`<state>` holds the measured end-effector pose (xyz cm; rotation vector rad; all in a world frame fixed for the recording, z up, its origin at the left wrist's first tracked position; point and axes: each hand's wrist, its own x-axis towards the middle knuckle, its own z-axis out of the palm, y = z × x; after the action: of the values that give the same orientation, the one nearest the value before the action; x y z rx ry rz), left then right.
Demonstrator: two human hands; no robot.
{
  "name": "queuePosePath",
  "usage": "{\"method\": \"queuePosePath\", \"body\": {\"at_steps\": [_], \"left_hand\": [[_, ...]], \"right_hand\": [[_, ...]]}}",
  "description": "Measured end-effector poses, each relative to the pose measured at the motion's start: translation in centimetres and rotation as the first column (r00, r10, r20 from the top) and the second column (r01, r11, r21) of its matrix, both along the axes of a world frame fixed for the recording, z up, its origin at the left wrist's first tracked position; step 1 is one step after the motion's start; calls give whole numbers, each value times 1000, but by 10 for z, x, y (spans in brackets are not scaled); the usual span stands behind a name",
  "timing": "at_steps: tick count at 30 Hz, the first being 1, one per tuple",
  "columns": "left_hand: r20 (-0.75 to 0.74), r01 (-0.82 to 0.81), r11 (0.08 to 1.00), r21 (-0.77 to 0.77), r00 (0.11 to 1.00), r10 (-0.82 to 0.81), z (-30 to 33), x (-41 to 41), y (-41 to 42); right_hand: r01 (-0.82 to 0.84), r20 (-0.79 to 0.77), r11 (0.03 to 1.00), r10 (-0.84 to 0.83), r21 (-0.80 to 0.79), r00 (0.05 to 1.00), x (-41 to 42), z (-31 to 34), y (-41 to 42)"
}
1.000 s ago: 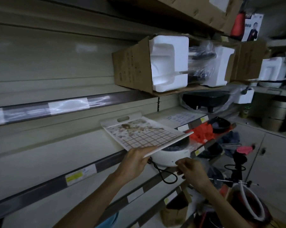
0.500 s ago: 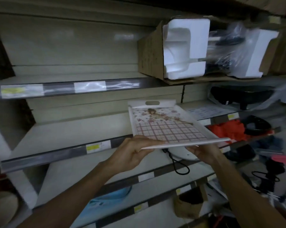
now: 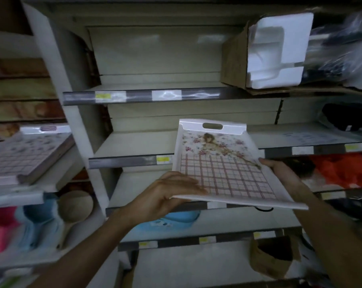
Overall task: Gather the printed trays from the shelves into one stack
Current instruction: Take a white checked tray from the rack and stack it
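- Two hands carry one tray (image 3: 223,163) in front of the middle shelf (image 3: 134,161): left hand (image 3: 167,196) grips its near-left corner, right hand (image 3: 279,171) holds the right edge.
- Left, on another shelf, a tray stack (image 3: 24,156) lies, blurred.
- Far right, a carton (image 3: 234,59) with foam (image 3: 279,50); below it, red cloth (image 3: 346,167).
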<state>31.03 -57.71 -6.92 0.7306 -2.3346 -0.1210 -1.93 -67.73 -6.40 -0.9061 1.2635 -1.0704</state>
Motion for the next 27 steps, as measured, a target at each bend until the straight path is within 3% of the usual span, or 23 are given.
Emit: {"method": "queuePosePath", "body": {"at_steps": [4,8,10,11,13,15,18,21,27], "left_hand": [[85,-186,983,7,979,185,-15,43,26],[137,-398,907,137,914,381,-41,98,67],[-21,-534,815,223,833,552,-54,115,87],[-150,-573,750,330,753,641,-58,120,95],[-384,-451,645,616,543,747,-59,123,108],[-438,-279,553,785,381,814,-61,135,113],[-412,-268,525,808,381,828,-57,160,130],[-415,-209,487,848,309,855,-55,186,144],[-407,-404,449,797,189,894,-52,253,181]], "right_hand": [[10,-63,1000,-11,-27,998,42,-5,7],[-24,-75,997,19,-76,997,91,-22,13],[-47,-69,994,40,-99,997,114,-29,17],[-88,-64,988,80,-125,995,128,-27,25],[-142,-44,984,138,-109,989,154,-35,29],[-173,-29,981,171,-91,985,181,-37,39],[-218,3,973,219,-77,976,224,-43,48],[-276,9,955,279,-110,960,266,-40,67],[-342,38,927,352,-155,935,358,-33,95]]}}
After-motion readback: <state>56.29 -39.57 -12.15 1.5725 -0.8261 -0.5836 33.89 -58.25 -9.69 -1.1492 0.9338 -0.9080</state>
